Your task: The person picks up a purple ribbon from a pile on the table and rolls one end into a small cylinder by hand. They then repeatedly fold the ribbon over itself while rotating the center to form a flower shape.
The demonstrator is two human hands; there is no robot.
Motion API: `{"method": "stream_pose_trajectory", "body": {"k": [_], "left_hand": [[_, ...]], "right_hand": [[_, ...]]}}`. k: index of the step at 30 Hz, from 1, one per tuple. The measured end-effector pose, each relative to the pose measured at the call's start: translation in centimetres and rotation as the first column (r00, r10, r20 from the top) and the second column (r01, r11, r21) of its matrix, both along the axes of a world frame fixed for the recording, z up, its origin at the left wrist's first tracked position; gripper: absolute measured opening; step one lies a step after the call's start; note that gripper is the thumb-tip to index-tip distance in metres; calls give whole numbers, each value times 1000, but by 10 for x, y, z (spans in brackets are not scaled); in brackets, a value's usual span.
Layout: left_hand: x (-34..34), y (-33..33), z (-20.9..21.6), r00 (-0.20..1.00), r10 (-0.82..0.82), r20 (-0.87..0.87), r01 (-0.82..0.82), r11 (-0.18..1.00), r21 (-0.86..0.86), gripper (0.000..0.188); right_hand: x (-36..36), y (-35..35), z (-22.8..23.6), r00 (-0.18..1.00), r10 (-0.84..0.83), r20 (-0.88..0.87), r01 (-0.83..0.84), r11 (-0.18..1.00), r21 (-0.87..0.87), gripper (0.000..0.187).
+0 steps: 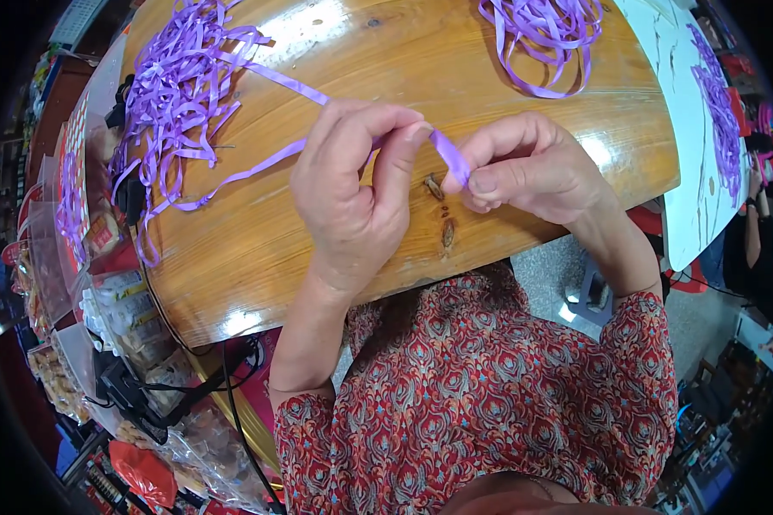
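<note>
A short stretch of purple ribbon (451,158) runs between my two hands above the wooden table (258,275). My left hand (352,180) pinches it between thumb and fingertips. The other end of that stretch is gripped by thumb and fingers of my right hand (524,167), a little to the right. Two strands trail leftward from behind my left hand to a big tangled pile of purple ribbon (180,94) at the table's far left. A looser coil of purple ribbon (545,39) lies at the far right, apart from my hands.
A white marbled tabletop (696,172) adjoins on the right, with more purple ribbon (721,120) on it. Past the left edge are bagged goods (129,318), a black device (124,395) and dark cables (232,403). Another person's arm (752,232) shows at the far right.
</note>
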State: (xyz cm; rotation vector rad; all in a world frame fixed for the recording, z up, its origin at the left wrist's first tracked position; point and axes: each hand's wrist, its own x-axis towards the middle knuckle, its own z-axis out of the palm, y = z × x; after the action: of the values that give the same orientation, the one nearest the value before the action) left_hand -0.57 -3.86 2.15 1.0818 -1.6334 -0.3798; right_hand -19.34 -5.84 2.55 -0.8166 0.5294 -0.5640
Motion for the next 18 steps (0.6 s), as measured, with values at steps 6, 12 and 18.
{"method": "stream_pose_trajectory", "body": {"k": [6,12,18], "left_hand": [[-14,7,-8,834,-77,-546,261,927,267,11],[-19,16,-14,733,-88,-674,330,913,240,15],[-19,18,-22,815,-76,-575,212,962,173,17]], "right_hand": [[11,-2,-4,956,-248,158,283,921,-267,20],[12,-4,0,919,-393,-5,197,470,-860,26],[18,-4,-1,834,-550,-38,55,151,-987,31]]}}
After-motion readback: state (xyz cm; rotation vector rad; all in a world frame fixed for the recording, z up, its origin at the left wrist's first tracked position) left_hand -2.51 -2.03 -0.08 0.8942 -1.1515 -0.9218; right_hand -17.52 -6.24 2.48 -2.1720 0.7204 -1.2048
